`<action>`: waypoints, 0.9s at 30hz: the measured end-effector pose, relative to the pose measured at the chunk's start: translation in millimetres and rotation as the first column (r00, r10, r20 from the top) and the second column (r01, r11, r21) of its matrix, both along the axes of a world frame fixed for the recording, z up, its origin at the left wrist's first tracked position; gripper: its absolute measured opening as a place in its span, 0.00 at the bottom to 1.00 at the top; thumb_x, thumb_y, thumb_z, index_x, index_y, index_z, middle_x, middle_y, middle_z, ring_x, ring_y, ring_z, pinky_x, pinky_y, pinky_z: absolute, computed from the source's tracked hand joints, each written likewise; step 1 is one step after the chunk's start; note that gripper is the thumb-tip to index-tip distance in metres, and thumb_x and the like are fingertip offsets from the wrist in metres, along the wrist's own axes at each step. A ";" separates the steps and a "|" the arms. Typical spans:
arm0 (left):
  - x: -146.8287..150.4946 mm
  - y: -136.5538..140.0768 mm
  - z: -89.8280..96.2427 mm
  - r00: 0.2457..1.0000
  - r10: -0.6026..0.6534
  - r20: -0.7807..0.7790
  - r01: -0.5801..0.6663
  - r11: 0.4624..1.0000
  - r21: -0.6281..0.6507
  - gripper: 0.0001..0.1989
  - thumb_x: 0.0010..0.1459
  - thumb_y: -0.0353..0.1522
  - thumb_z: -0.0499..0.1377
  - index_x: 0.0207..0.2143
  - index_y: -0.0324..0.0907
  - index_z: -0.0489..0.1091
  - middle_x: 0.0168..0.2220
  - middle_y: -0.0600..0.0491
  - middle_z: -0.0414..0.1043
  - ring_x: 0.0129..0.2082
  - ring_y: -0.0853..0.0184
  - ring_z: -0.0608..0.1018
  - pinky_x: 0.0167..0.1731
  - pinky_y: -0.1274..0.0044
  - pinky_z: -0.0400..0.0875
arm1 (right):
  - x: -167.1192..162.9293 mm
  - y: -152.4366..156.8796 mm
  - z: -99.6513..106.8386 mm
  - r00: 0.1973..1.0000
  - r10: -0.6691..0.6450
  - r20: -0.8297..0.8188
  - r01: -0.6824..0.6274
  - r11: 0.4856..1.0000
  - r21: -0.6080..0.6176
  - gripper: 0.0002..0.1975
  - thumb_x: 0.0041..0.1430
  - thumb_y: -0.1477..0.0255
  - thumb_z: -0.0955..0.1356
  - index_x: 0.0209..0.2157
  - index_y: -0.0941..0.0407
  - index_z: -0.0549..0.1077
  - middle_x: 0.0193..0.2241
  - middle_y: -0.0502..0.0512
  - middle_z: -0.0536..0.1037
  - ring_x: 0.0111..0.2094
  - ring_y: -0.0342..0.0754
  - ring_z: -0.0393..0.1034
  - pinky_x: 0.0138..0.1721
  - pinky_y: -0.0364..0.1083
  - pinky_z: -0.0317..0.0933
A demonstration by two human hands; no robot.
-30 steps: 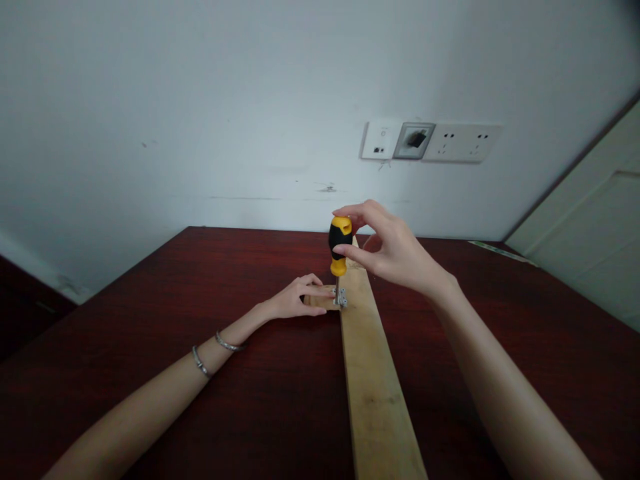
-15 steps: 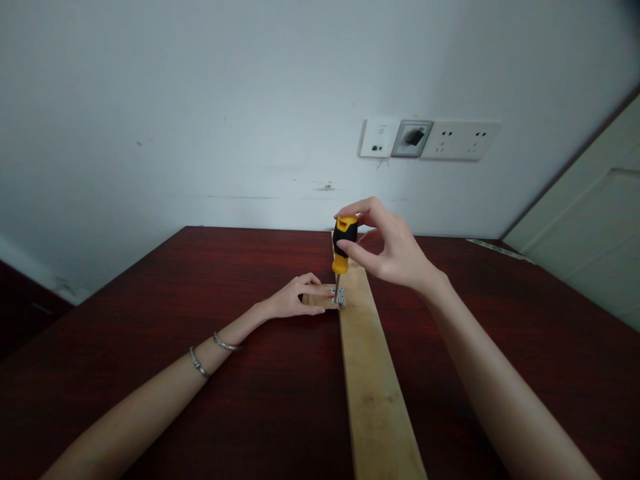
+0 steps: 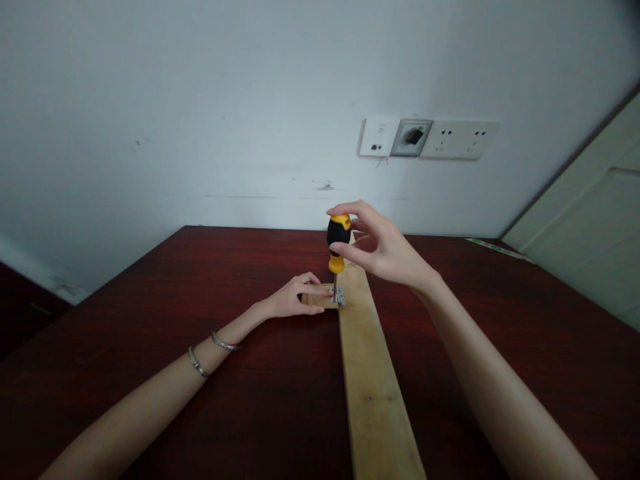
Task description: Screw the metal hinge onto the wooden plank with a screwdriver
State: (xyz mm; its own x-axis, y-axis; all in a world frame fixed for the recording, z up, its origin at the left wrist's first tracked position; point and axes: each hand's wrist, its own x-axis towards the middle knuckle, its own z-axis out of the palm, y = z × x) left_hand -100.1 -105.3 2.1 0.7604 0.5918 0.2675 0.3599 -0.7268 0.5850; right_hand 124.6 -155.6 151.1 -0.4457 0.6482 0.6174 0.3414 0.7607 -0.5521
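Note:
My right hand (image 3: 385, 250) is closed round the yellow-and-black handle of a screwdriver (image 3: 339, 235), which stands nearly upright. Its shaft points down to a small silver hinge (image 3: 341, 295), where the tip is too small to make out. The hinge lies across the joint between a long wooden board (image 3: 373, 373) and a small wooden block (image 3: 320, 301) on its left. My left hand (image 3: 293, 297) holds the small block, thumb along the near edge and other fingers over the top and far side. One fingertip touches the hinge beside the shaft.
The dark red tabletop (image 3: 225, 267) meets a white wall (image 3: 225, 120) at the back. Sockets and a switch panel (image 3: 435, 139) are on the wall, with a black plug in one. A pale door panel (image 3: 595, 200) stands at the right.
My right hand has shifted slightly left, and the screwdriver is more upright than before. Its handle has turned a little. My left hand, the block and the board stay in place.

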 end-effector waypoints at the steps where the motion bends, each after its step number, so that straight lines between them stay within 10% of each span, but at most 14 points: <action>1: -0.1 0.1 -0.2 1.000 -0.002 0.002 0.002 1.000 0.000 0.20 0.55 0.41 0.63 0.51 0.51 0.72 0.45 0.51 0.64 0.46 0.64 0.69 0.52 0.67 0.64 | 0.6 -0.2 0.3 1.000 0.023 -0.007 -0.024 0.999 -0.031 0.20 0.57 0.71 0.68 0.52 0.50 0.67 0.48 0.54 0.70 0.41 0.47 0.70 0.35 0.45 0.70; 27: -0.2 0.0 0.3 1.000 -0.007 0.014 0.007 1.000 0.001 0.20 0.55 0.40 0.64 0.51 0.51 0.72 0.44 0.51 0.63 0.45 0.64 0.70 0.51 0.68 0.65 | 0.4 6.3 -3.1 0.995 -0.077 -0.065 0.082 0.993 0.086 0.23 0.49 0.59 0.74 0.46 0.51 0.71 0.43 0.54 0.70 0.42 0.49 0.69 0.32 0.45 0.72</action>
